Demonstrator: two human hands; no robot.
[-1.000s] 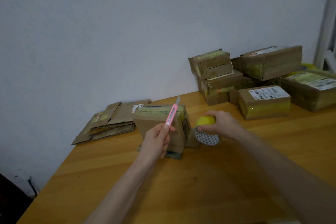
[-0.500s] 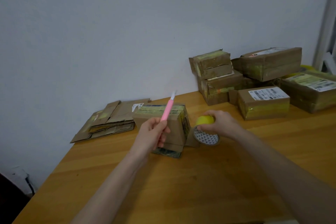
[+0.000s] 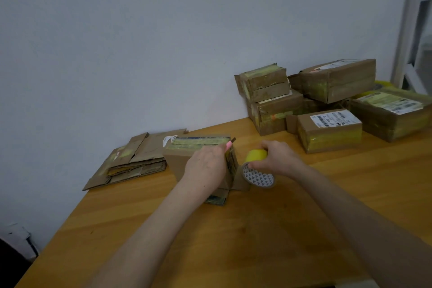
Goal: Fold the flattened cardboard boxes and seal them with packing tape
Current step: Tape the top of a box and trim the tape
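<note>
The box (image 3: 177, 161) sits on the table (image 3: 233, 229); our left hand (image 3: 205, 167) grips the pink knife (image 3: 228, 146), now lowered to the box top, to cut free the tape roll (image 3: 257, 168) our right hand (image 3: 279, 159) grips.

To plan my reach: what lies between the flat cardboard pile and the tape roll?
In the head view, one folded box stands there; the left hand holds a pink knife at its top edge.

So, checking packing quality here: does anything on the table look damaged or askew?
Yes: the box by the left hand has a ragged flap sticking out at its base, and the sealed boxes behind are piled unevenly.
</note>
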